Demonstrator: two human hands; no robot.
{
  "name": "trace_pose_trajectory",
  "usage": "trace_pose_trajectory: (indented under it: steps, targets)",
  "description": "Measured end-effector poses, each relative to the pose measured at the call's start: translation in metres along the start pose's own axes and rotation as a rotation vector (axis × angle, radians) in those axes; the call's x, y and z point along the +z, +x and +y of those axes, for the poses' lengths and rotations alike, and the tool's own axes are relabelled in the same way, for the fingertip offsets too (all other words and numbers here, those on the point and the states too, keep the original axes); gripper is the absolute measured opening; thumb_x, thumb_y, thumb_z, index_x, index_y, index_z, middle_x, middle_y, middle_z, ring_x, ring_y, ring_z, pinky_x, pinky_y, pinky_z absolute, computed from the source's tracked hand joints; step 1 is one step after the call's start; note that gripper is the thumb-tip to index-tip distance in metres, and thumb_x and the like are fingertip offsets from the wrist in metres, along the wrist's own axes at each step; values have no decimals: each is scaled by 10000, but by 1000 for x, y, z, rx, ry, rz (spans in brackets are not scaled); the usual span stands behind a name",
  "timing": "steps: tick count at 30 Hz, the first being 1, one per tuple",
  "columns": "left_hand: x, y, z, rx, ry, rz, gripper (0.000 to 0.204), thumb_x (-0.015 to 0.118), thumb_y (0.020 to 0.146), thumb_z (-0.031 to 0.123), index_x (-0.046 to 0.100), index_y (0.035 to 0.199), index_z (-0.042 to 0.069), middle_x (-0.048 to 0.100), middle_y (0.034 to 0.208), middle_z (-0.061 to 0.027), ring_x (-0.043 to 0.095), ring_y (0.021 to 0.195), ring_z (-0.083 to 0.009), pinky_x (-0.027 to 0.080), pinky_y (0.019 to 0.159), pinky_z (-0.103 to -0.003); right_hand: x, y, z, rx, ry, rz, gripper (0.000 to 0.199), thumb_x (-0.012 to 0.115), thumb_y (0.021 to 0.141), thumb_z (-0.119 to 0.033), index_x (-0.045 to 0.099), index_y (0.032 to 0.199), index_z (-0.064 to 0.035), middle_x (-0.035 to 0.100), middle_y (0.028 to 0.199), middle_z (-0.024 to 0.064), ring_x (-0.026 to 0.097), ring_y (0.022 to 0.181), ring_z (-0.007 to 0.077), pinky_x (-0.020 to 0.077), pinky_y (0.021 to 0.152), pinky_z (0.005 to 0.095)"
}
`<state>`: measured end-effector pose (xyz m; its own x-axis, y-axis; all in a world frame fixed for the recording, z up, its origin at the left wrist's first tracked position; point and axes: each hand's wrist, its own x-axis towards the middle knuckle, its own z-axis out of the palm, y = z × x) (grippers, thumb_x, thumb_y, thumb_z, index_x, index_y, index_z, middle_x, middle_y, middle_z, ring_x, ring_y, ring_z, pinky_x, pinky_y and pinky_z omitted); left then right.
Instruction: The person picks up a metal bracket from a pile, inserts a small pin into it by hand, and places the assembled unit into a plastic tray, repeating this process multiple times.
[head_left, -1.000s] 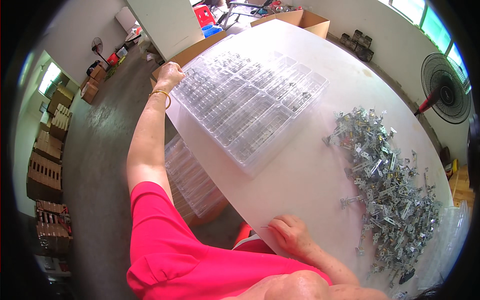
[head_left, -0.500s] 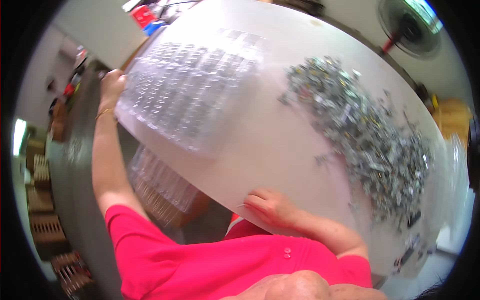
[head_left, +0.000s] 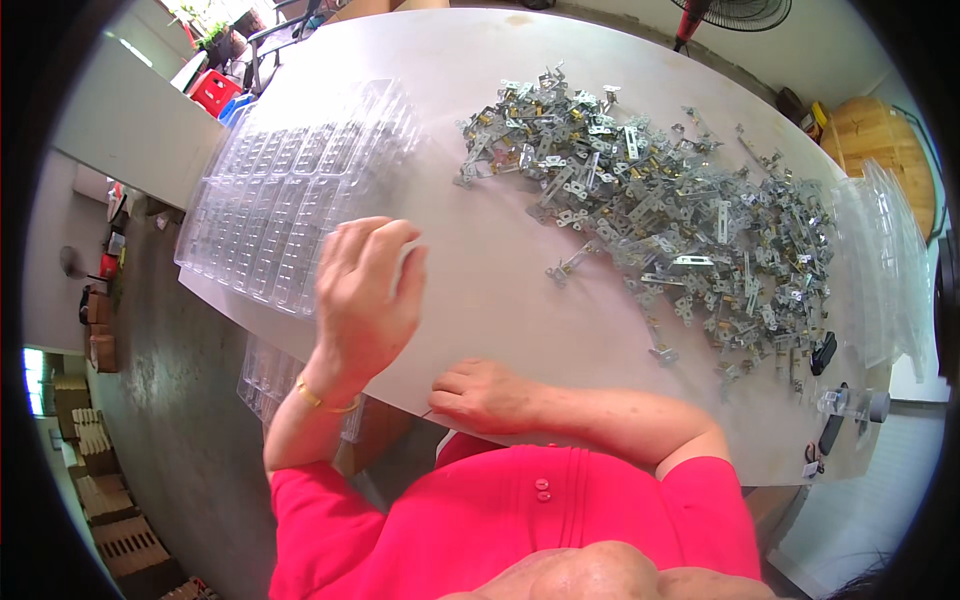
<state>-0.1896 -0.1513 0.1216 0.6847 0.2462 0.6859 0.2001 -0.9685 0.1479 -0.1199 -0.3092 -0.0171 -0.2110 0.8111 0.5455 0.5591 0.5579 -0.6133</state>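
Observation:
My left hand, with a gold bangle at the wrist, is raised over the near part of the table. Its fingers are bent and the thumb stands apart; nothing shows in it. Just left of it lie clear plastic trays with rows of moulded pockets, seemingly stacked. My right hand rests at the table's near edge with curled fingers; what they hold, if anything, is hidden. A large heap of small metal latch-like parts, silver with brassy bits, spreads across the right half of the table.
More clear trays sit below the table edge on a cardboard box. Clear plastic bags hang at the right edge. Near them lie a clear bottle, scissors and a black object. A fan stands beyond the table.
My left hand has left the far left edge of the trays and come right and nearer. The trays sit further left in the picture as the view shifted. My right hand stays at the table edge.

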Motion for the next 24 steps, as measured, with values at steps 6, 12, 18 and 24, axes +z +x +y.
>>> trace_pose_trajectory:
  steps: [6,12,18,24]
  targets:
    - [98,25,-24,-302,-202,-71,90,692,874,73,621,889,19,658,893,-131,643,860,-325,504,773,-427,3,-6,8,-28,-23,-38,148,645,911,-169,581,836,-59,588,856,96,617,833,286,515,770,412]
    - [171,41,-68,-450,-30,-120,142,667,896,182,669,880,42,669,901,-140,655,882,-333,513,796,-453,2,-10,10,-45,11,-61,102,630,893,-142,586,879,-50,597,914,117,613,873,310,510,776,438]
    - [200,46,-75,-506,72,-199,226,694,871,260,675,895,37,669,918,-144,647,930,-354,499,864,-468,-11,-9,6,-21,87,-54,114,635,837,-124,588,893,-37,604,974,148,613,885,351,514,777,462]
    - [206,48,-76,-520,66,-249,215,699,860,247,671,887,36,682,922,-157,654,939,-355,498,870,-467,-2,-9,11,-14,116,-48,121,646,817,-129,593,878,-40,614,928,146,619,855,351,519,756,454]
